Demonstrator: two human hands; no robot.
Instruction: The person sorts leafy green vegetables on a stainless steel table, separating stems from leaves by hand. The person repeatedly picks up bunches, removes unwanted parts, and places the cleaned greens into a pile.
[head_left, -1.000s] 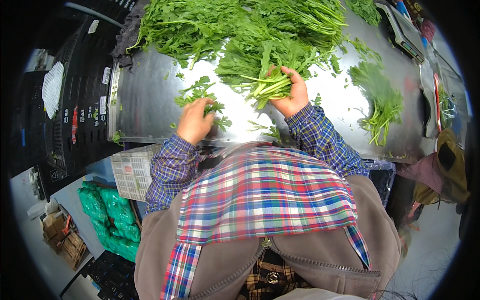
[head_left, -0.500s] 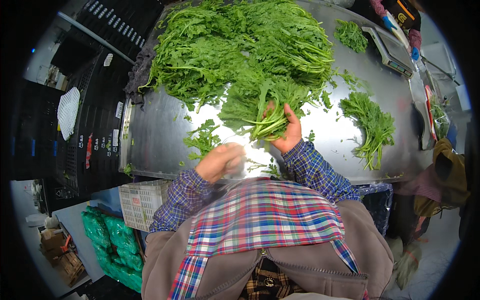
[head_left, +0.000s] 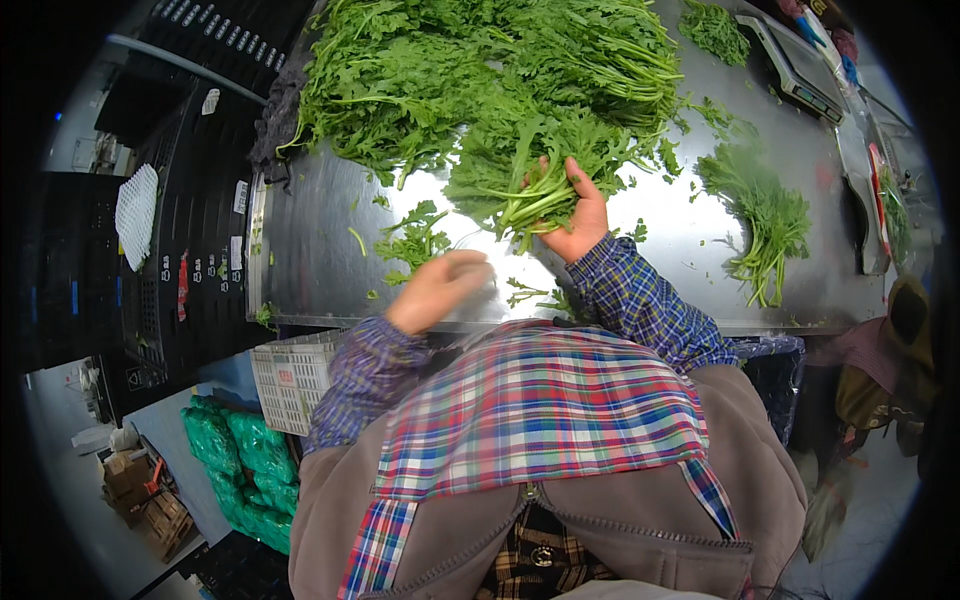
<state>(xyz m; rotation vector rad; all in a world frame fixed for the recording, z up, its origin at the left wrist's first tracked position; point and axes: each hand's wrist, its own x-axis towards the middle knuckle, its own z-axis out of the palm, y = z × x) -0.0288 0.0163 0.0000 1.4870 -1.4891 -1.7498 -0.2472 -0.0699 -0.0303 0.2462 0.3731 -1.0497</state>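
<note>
The steel worktop (head_left: 300, 270) carries a big heap of leafy greens (head_left: 480, 80) across its far half, with a smaller sorted bundle (head_left: 765, 215) lying well apart on the right. The right hand (head_left: 575, 215) is clenched around a bunch of stems (head_left: 525, 195) at the heap's near edge — best to keep the stem ends level and the grip firm. The left hand (head_left: 440, 290) is blurred, so I cannot tell its grip; it hovers just beside a loose sprig (head_left: 415, 240), which could join the bunch.

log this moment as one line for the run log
right hand: grips bunch of leafy greens | left hand: blurred, above steel table, grip unclear | small sprig beside it
</note>
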